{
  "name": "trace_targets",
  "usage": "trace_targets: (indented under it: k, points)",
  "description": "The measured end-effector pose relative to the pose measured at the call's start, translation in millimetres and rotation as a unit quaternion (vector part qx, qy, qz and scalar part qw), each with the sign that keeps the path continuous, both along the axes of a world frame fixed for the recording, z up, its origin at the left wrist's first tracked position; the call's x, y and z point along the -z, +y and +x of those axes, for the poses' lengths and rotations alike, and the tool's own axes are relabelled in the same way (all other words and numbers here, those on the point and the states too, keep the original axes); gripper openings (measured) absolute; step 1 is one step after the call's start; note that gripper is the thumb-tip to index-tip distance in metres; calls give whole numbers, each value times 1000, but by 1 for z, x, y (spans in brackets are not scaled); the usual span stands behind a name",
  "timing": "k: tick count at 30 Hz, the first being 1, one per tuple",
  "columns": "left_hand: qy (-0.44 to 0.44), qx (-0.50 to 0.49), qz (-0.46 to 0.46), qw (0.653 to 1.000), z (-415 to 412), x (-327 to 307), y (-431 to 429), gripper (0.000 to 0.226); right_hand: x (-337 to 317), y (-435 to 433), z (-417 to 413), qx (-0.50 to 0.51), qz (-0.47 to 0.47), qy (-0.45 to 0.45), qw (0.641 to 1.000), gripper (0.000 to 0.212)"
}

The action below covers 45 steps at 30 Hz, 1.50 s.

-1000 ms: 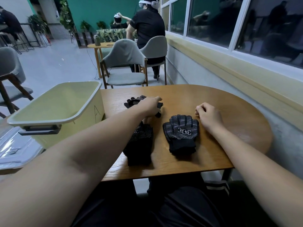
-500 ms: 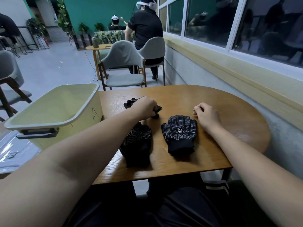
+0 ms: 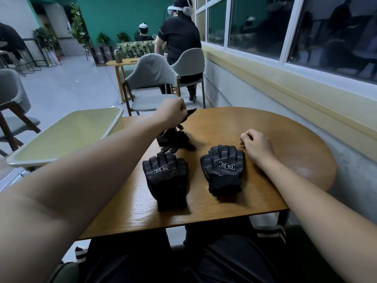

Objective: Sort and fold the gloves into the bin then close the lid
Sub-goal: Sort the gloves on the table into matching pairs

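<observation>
Nearest us, by the front edge of the tabletop [image 3: 275, 123], lie 2 flat lots of black dotted gloves, palms up. The L pile [image 3: 165, 178] and R pile [image 3: 222, 172] sit side by side but apart. Each has its long axis running near-to-far, cuffs toward us and fingertips away. The R pile's cuff looks layered, so prob. more than 1 glove; we can't count the layers in either.

Just beside the R pile's fingertips our right hand [image 3: 257, 147] rests on the wood, fingers loosely curled, holding nothing.

Beyond the L pile's fingertips sits 1 loose heap [image 3: 175, 139] of crumpled gloves, no. unclear. Above it our left hand [image 3: 173, 111] is up off the tabletop, grip closed tight round 1 held glove [image 3: 190, 113]. One end pokes out to the R of the fist and the rest hangs down toward the heap. We can't tell if it has cleared the heap.

What the next move turns on, as we judge it: both flat piles lie toward us from that grip, the L pile nearer it, so the glove should come back toward us w/ fingers pointing away.

1 bin [image 3: 117, 117], open-topped, stands to the L of the grip, touching or just beside the tabletop edge. No gloves show in the part of it we can see.
</observation>
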<state>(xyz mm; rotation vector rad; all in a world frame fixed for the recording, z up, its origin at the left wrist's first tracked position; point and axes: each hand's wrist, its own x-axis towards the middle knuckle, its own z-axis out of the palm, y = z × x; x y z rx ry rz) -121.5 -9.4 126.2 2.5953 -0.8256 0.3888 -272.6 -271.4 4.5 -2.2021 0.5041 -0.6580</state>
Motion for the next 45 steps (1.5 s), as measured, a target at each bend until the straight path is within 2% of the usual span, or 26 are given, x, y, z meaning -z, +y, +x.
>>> trace_targets:
  k: [3,7,15,25,34,40,45]
  points:
    - [-19,-15,-3,1000,-3,-22,3,20,0,-1,0,-2,3,-2,1000,24]
    - [-17,-16,-54,998,-4,-44,3,22,0,-1,0,-4,2,-2,1000,23]
    - [0,35,-68,997,-17,-68,-10,24,0,0,0,-5,-1,1,1000,24]
    - [31,89,-90,991,-43,-57,-45,16,-4,3,-6,-8,-5,4,1000,24]
    - [1,140,-98,985,-67,-41,-48,7,-8,3,-8,-8,9,20,1000,26]
    - [20,198,-73,977,-103,-17,-32,7,-5,3,-8,-7,26,8,1000,25]
    - [72,247,-65,964,-135,3,-12,5,-11,7,-10,10,1,12,1000,25]
